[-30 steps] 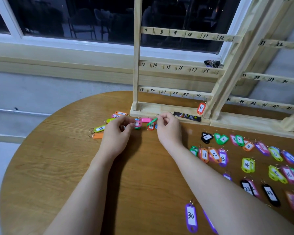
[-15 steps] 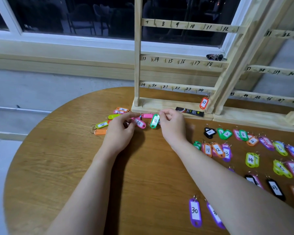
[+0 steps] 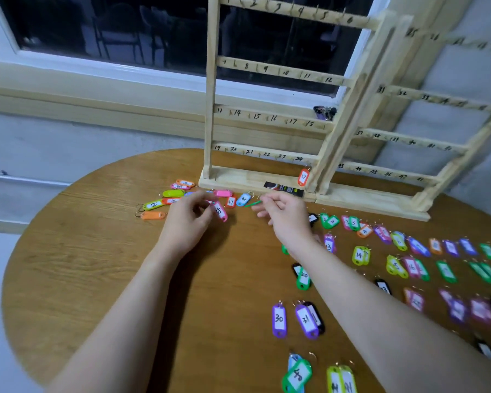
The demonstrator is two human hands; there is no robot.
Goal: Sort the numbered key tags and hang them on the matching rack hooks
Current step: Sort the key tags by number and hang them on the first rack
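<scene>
My left hand (image 3: 188,222) pinches a pink key tag (image 3: 220,211) marked 35 just above the round wooden table (image 3: 91,251). My right hand (image 3: 285,215) pinches a green tag (image 3: 252,204), seen edge-on so its number is hidden. Both hands hover in front of a wooden rack (image 3: 270,117) with numbered hook rows. An orange tag 37 (image 3: 303,177) hangs at the rack's lower right. Several unsorted tags (image 3: 165,198) lie to the left of my hands. A blue tag (image 3: 243,199) and a red tag (image 3: 230,201) lie between them.
A second numbered rack (image 3: 425,143) stands to the right. Rows of laid-out tags (image 3: 408,259) cover the table's right side, with purple tags 30 (image 3: 279,320) and 31 (image 3: 306,321) nearer me. A black packet (image 3: 284,189) lies on the rack base. A window sits behind.
My hands have drawn apart: the left one lifted the pink tag, the right one carried the green tag rightward. The view tilted up, showing more of the rack and table.
</scene>
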